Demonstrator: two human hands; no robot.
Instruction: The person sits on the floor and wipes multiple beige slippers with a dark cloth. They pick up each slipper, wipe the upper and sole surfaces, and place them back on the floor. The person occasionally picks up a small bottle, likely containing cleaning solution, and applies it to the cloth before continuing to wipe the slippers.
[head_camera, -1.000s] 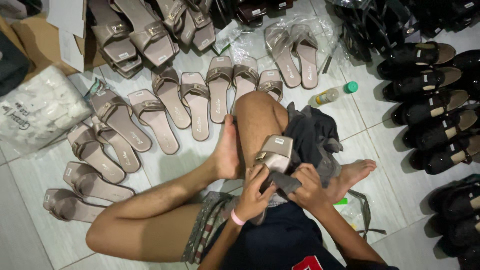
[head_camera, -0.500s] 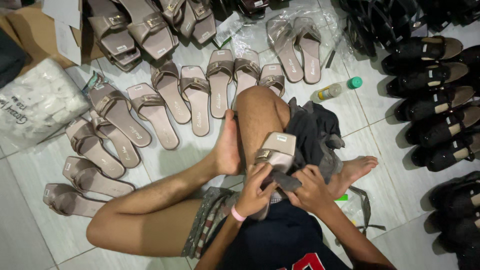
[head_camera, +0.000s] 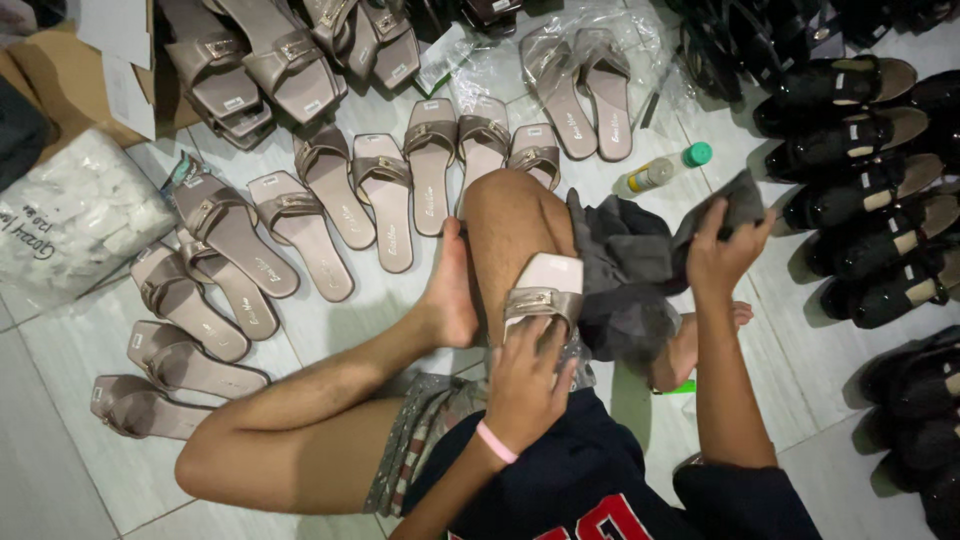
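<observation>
The beige slide sandal (head_camera: 543, 295) sits against the person's bent knee, long axis running up and away from them, toe end up, buckle strap across the lower part. Its heel end is hidden under the left hand (head_camera: 525, 385), which grips it from below. The right hand (head_camera: 722, 250) is closed around a bunched dark grey cloth (head_camera: 625, 275). Matching taupe sandals (head_camera: 300, 215) line the tiled floor (head_camera: 60, 400), black shoes (head_camera: 860, 150) cut off at its right edge.
</observation>
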